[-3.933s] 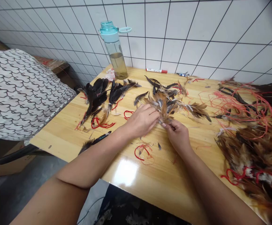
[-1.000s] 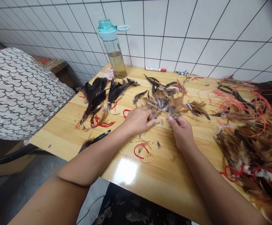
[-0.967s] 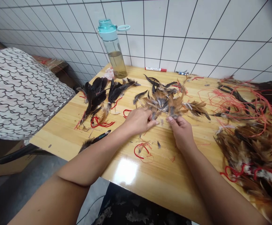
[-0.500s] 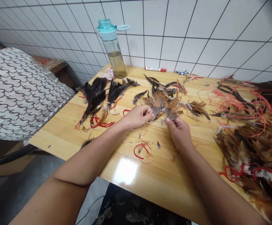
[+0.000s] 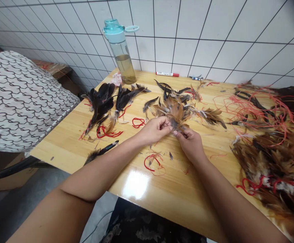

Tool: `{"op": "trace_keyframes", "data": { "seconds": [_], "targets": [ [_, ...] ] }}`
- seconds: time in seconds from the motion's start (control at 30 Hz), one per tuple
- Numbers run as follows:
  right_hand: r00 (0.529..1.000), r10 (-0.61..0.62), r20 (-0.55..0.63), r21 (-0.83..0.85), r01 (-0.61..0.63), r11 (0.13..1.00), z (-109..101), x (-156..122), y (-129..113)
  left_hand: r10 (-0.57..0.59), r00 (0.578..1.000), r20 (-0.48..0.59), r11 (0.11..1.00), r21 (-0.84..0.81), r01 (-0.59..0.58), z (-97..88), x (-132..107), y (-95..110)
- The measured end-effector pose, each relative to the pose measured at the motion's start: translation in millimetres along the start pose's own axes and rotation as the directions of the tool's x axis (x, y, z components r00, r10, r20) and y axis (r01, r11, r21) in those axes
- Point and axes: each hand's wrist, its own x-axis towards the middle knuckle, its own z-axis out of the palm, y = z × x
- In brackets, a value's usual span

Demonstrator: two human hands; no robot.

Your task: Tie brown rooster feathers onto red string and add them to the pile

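Observation:
Close together over the middle of the wooden table (image 5: 167, 195), my two hands pinch brown feathers (image 5: 176, 113) with grey downy bases. My left hand (image 5: 158, 129) grips the bases from the left, thumb against fingers. From the right, my right hand (image 5: 190, 140) closes on the same bunch, its thumb near the left fingertips. The feathers fan up and away from me, so I cannot tell where one hand's feathers end and the other's begin. Just behind lie dark curved feathers (image 5: 169, 88), and a tied brown bunch (image 5: 210, 116) rests to the right.
Black feather bunches (image 5: 101, 99) and red cords (image 5: 108, 132) lie on the left. A water bottle (image 5: 124, 60) and a red marker (image 5: 167, 74) stand and lie by the tiled wall. Tangled pink string (image 5: 250, 108) and a big brown feather pile (image 5: 281, 152) fill the right side.
My hands have come together, and the feathers they held apart now meet in one bunch. The left hand moved right, uncovering a red cord loop and a dark feather near the left forearm.

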Motion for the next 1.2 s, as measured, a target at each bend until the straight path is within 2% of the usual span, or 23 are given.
{"op": "trace_keyframes", "data": {
  "seconds": [0.13, 0.33, 0.63, 0.87, 1.2],
  "targets": [
    [1.0, 0.022, 0.011, -0.033, -0.022, 0.999, -0.6, -0.2, 0.0, 0.021, 1.0, 0.0, 1.0, 0.01, -0.021, 1.9, -1.2, 4.0],
    [0.999, 0.008, 0.048, 0.054, -0.01, 0.999, -0.8, -0.5, -2.0, 0.021, 1.0, 0.019, 1.0, -0.005, -0.021, 0.8, -1.5, 3.9],
    [0.99, -0.088, 0.113, -0.061, 0.095, 0.994, -3.0, 1.5, 1.7, -0.041, 0.996, 0.074, 0.983, -0.177, 0.053, 3.0, 1.6, -8.6],
    [0.957, -0.106, 0.27, 0.052, 0.095, 0.994, -8.1, 3.6, -2.4, -0.019, 0.99, 0.14, 0.913, -0.401, 0.074, 4.8, 0.1, -7.3],
    [0.927, -0.135, 0.349, 0.113, 0.102, 0.988, -11.9, 2.6, -10.4, 0.014, 0.952, 0.306, 0.937, -0.335, 0.094, -6.2, 0.7, -3.4]
  ]
}}
